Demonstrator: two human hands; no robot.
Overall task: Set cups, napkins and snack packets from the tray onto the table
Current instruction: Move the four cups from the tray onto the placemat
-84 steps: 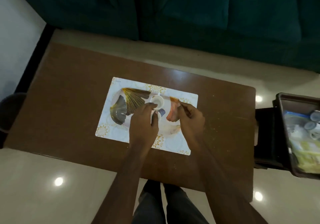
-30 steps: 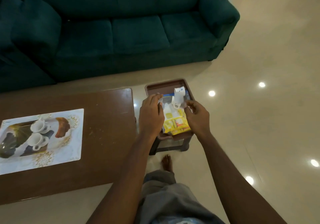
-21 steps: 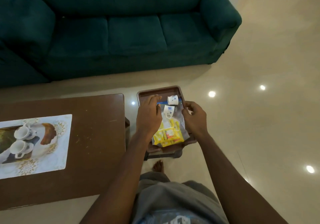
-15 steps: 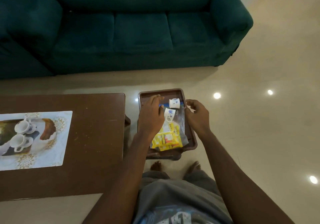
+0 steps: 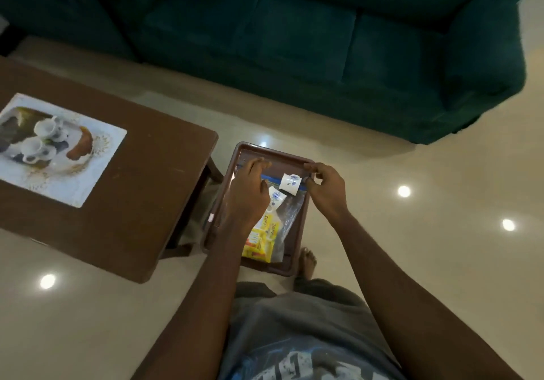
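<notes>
Lying sideways in the tray [image 5: 300, 234], a cup [image 5: 290, 184] sits between both hands' pinching fingers [image 5: 312, 168].

You are looking down at a dark brown rectangular wooden table [image 5: 141, 191] sitting at nine o'clock on the glossy cream tiled floor [image 5: 426, 232]. A white rectangular printed placemat [image 5: 97, 173] is lying flat on the tabletop toward its nine o'clock end, and two small white cups [image 5: 41, 139] are sitting on the mat, just beside each other. A low dark brown rectangular plastic tray [image 5: 297, 250] is sitting at the centre, at three o'clock from the table and just beside its end. A dark green fabric sofa [image 5: 294, 41] is standing on the floor at twelve o'clock.
</notes>
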